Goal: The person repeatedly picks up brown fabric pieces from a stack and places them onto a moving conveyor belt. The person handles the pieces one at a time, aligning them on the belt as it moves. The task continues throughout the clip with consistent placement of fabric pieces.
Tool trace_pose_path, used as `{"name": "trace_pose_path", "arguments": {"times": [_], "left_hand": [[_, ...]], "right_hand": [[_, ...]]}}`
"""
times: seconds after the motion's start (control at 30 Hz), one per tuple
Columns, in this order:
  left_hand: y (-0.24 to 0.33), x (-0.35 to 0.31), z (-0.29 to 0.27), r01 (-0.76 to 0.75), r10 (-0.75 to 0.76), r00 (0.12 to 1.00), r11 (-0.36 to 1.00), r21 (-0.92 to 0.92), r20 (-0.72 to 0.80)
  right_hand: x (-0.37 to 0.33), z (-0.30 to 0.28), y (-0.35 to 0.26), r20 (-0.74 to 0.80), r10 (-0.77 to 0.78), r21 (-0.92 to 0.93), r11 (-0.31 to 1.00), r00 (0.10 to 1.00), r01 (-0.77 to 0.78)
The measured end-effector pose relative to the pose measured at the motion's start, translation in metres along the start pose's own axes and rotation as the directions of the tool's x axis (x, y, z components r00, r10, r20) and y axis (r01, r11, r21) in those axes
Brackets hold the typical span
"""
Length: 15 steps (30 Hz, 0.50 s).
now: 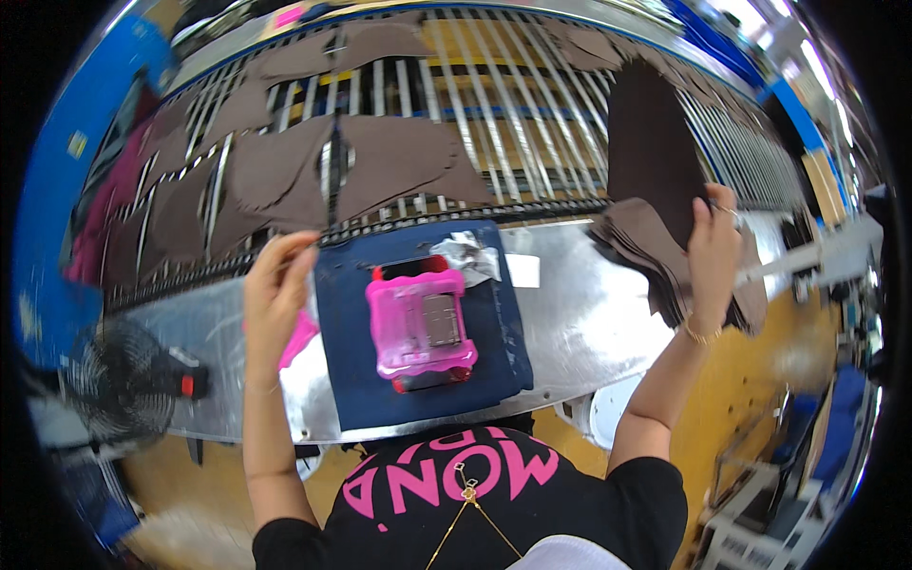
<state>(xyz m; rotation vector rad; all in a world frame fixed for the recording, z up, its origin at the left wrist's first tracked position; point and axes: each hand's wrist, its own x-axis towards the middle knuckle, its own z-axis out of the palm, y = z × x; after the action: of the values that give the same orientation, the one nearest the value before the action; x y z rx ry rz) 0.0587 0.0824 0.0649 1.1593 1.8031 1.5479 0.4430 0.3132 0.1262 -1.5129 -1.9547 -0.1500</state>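
Observation:
My right hand (712,252) grips the lower edge of a long dark brown cut piece (654,142), held up at the right over the slatted rack. Below it, a stack of brown cut pieces (641,242) lies on the metal table, partly behind my right hand and wrist. My left hand (275,290) is raised at the left side of the blue mat (347,380), fingers loosely bent and apart, with nothing visible in it. On the mat sits a pink plastic device (394,328) with a metal plate and dark red ends.
Many brown pieces (399,161) lie across the slatted metal rack (513,104) beyond the table (579,285). Crumpled silvery wrap (470,256) and a white paper (523,271) are by the mat's far right. A black fan (119,380) stands at left; a pink item (299,340) lies near my left wrist.

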Motion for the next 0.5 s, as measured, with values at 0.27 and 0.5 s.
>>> {"name": "trace_pose_path", "arguments": {"times": [0.27, 0.5], "left_hand": [[0.035, 0.012, 0.016, -0.018, 0.009, 0.999, 0.964, -0.264, -0.036], [0.033, -0.033, -0.079, -0.066, 0.038, 0.970, 0.992, -0.110, -0.239]], "right_hand": [[-0.040, 0.016, -0.123, 0.028, -0.106, 0.854, 0.520, 0.994, 0.032], [-0.092, 0.053, -0.162, 0.260, -0.539, 0.870, 0.490, 0.801, 0.046]]}}
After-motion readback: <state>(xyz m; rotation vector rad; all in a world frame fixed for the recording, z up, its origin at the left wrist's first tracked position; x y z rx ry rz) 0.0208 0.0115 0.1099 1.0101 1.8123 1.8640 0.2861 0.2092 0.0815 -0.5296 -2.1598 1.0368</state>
